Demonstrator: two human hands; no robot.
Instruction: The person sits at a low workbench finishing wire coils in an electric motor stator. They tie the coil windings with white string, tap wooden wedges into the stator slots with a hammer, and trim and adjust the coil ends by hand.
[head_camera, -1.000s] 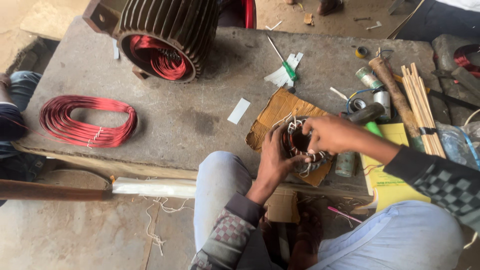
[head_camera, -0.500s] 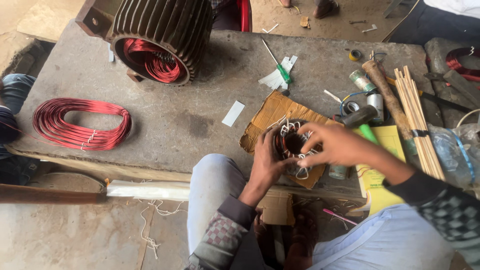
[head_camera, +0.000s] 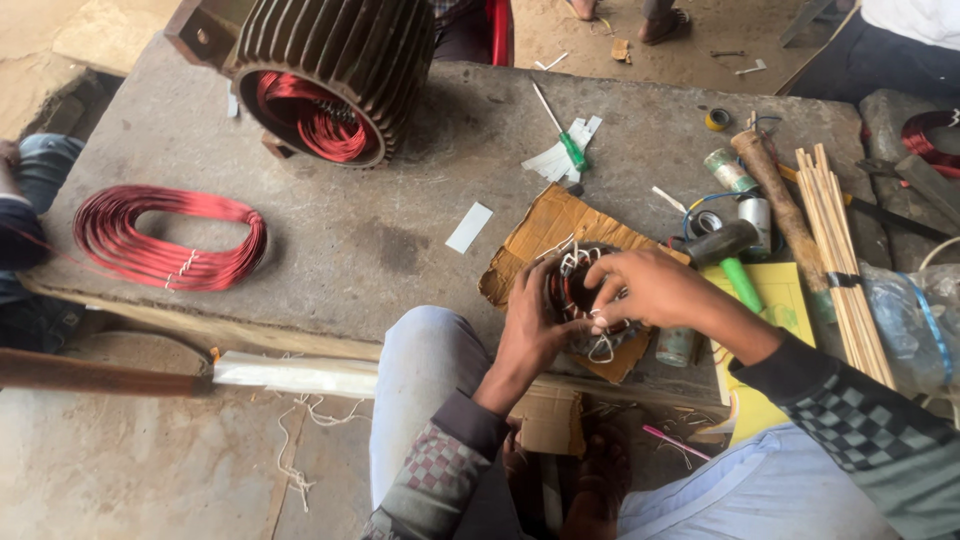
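A small round motor stator (head_camera: 578, 292) with copper windings and white ties sits on a piece of brown cardboard (head_camera: 555, 230) near the front edge of the stone slab. My left hand (head_camera: 528, 325) grips its left side from below. My right hand (head_camera: 645, 288) covers its right side, fingers curled over the rim and into the windings. Most of the stator is hidden under both hands.
A large ribbed motor housing (head_camera: 330, 60) with red windings lies at the back left. A loose red wire coil (head_camera: 165, 238) rests at the left. A hammer (head_camera: 770, 180), green screwdriver (head_camera: 565, 140), bundle of wooden sticks (head_camera: 840, 250), tape rolls and yellow paper (head_camera: 775, 310) crowd the right.
The view has shifted slightly. My hands stay on the small stator, with the right hand's fingers moving over its windings. Nothing else on the slab has moved.
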